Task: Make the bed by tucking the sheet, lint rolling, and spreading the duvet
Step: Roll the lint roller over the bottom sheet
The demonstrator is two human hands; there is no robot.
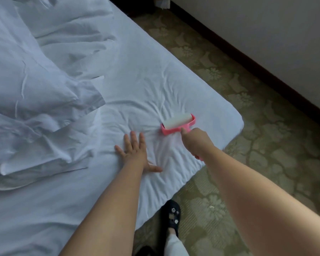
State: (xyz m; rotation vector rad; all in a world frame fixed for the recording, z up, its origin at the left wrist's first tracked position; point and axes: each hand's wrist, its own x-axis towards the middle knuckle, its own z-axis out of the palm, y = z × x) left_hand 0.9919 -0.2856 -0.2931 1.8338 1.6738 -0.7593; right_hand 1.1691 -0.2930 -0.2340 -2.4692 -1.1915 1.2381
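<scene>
A white fitted sheet [148, 76] covers the mattress, wrinkled near its rounded corner. A pink lint roller [177, 123] with a white sticky drum lies pressed on the sheet near that corner. My right hand [196, 140] grips its pink handle, whose end pokes out below the wrist. My left hand [135, 151] lies flat on the sheet with fingers spread, just left of the roller. A crumpled white duvet [35, 100] is heaped over the left half of the bed.
Patterned beige-green carpet [257, 145] runs along the right of the bed. A pale wall with a dark skirting board [266, 71] crosses the upper right. My foot in a black shoe [171, 217] stands by the bed's edge.
</scene>
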